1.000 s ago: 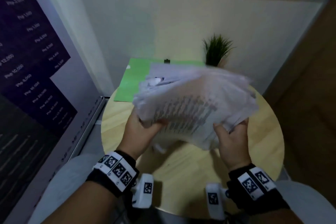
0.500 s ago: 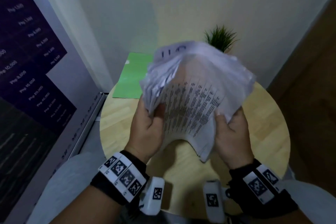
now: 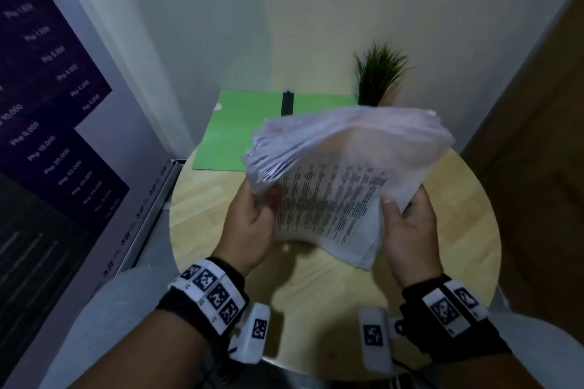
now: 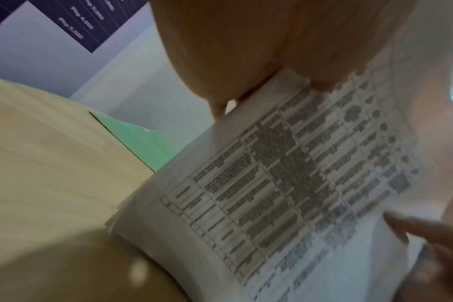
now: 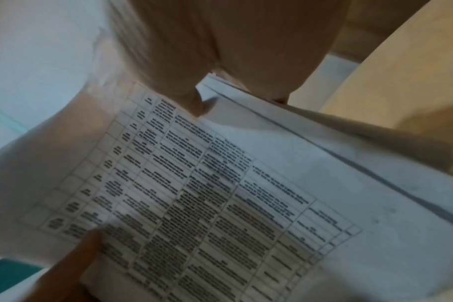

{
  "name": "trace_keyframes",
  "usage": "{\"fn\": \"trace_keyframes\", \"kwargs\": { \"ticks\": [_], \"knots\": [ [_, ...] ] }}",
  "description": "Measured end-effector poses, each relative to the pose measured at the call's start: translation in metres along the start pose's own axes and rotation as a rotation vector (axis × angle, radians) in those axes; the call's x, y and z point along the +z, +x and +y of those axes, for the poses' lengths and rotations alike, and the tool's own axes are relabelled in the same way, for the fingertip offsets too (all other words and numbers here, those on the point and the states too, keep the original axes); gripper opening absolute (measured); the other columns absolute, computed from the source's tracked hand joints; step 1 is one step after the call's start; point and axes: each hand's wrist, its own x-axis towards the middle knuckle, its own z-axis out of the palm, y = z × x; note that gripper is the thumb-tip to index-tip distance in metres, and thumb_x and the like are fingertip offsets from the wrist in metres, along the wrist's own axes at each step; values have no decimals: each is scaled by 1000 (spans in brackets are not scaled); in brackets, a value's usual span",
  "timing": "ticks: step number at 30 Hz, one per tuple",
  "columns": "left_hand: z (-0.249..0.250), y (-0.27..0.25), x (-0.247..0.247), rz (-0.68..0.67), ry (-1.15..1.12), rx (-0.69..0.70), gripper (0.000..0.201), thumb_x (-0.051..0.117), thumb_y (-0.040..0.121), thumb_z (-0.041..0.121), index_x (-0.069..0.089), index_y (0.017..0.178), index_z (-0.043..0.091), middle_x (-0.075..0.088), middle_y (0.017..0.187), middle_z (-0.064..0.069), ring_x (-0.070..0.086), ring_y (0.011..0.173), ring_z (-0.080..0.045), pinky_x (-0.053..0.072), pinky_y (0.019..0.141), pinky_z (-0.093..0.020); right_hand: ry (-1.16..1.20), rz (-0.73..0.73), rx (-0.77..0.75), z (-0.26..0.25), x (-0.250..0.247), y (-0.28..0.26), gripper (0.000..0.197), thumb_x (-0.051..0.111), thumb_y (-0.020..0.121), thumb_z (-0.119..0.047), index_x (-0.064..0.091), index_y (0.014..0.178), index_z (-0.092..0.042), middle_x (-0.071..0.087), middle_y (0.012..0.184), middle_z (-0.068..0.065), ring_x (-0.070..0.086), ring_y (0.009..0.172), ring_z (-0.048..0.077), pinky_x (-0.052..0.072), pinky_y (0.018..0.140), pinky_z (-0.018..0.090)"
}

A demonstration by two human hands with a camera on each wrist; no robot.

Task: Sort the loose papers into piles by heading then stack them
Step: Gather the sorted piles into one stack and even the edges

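A thick stack of loose white papers (image 3: 341,180) with printed tables is held in the air above the round wooden table (image 3: 202,199), bowed and fanned at its left edge. My left hand (image 3: 252,218) grips its left side, thumb on the printed face. My right hand (image 3: 407,215) grips the right side, thumb on top. The wrist views show the same printed sheet (image 4: 285,183) (image 5: 207,204) close up, with my left hand (image 4: 246,51) and my right hand (image 5: 233,51) above it. A green folder (image 3: 234,133) lies at the table's far left.
A small potted plant (image 3: 377,76) stands at the back of the table by the wall. A black object (image 3: 287,103) lies on the green folder. A large printed board (image 3: 53,136) leans at the left, close to the table's edge.
The stack has tipped from steeply raised to flatter and lower over the table, and its left edge fans out more. Both hands keep hold of its sides.
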Motion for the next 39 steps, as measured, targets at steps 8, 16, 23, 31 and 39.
{"fn": "trace_keyframes", "kwargs": {
  "ticks": [8, 16, 23, 31, 39],
  "knots": [
    [27, 6, -7, 90, -120, 152, 51, 51, 101, 23, 36, 146, 5, 54, 141, -10, 50, 134, -28, 42, 111, -55, 39, -85, -167, -31, 2, -3, 46, 61, 96, -13, 47, 135, -33, 63, 130, -13, 60, 123, 6, 50, 105, 39],
    [-8, 10, -17, 8, 299, 8, 37, 55, 100, 3, 56, 136, -3, 63, 136, -8, 55, 124, -2, 26, 95, 6, -57, -46, -16, -13, 1, -2, 63, 70, 90, 3, 39, 137, -26, 59, 120, -19, 59, 104, -18, 53, 98, 25],
    [66, 14, -34, -88, 540, 463, 34, 53, 81, 1, 63, 106, 21, 65, 95, 1, 63, 85, -30, 50, 68, -45, -527, 2, -682, -79, -32, 1, 98, 83, 75, -7, 28, 156, -11, 33, 158, 0, 31, 150, 24, 25, 122, 60],
    [92, 11, -47, -143, 858, 388, 21, 66, 91, 39, 64, 109, 28, 74, 90, 5, 69, 79, -29, 52, 67, -37, -259, -389, -457, -55, -40, 4, 45, 68, 91, 13, 75, 121, -20, 78, 111, -10, 73, 105, 12, 59, 84, 40],
    [39, 30, -77, 65, -22, -187, 50, 89, 70, 15, 69, 114, 3, 76, 108, -11, 72, 99, -16, 59, 85, -25, -249, -122, -421, -46, -66, 22, 19, 64, 97, -9, 65, 114, -17, 66, 115, -28, 57, 110, -22, 39, 91, -2]
  ]
}}
